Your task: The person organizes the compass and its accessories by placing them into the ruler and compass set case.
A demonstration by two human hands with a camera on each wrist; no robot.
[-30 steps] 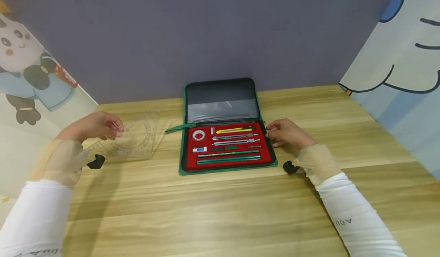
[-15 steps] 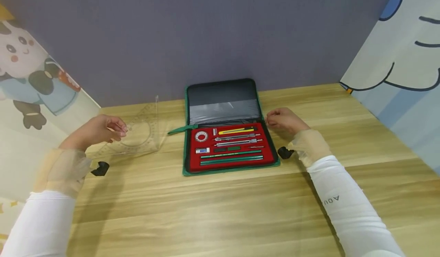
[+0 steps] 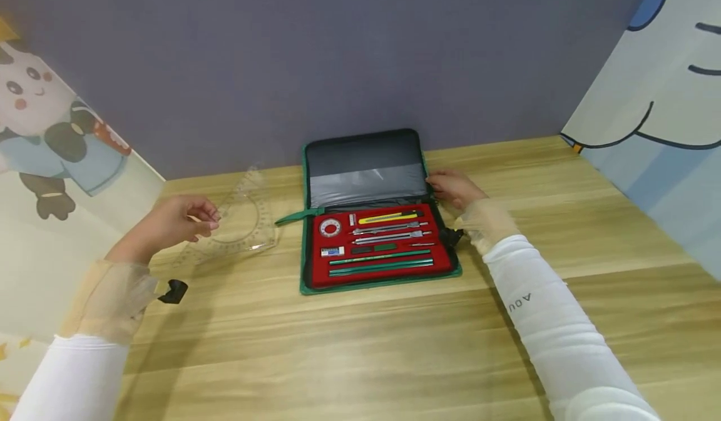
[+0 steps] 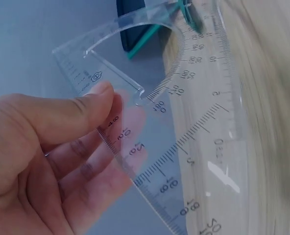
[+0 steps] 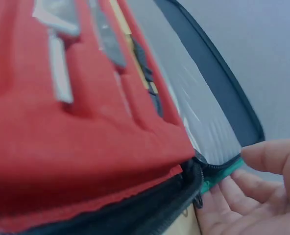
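Observation:
My left hand [image 3: 180,224] pinches a clear plastic set square [image 4: 159,152] with a built-in protractor scale, thumb on one face and fingers behind. It is held tilted over the table's left side. My right hand [image 3: 455,186] is at the right edge of the opened lid [image 3: 366,152] of a green zip case [image 3: 305,252]. In the right wrist view, the right thumb [image 5: 262,155] lies at the lid's rim, with the fingers under its green outer side. The red tray [image 3: 442,274] holds compasses [image 3: 388,238], a yellow cutter [image 3: 388,218], green pencils [image 3: 380,268] and an eraser [image 3: 332,251].
A green strap [image 3: 298,216] sticks out from the case's left side. The wooden table [image 3: 360,352] ends at a grey panel [image 3: 360,52] behind the case. Walls with cartoon figures stand left and right.
My right hand has moved from the tray's right side up and back to the lid's edge. The left hand has shifted slightly right and nearer with the set square, whose tilt has changed.

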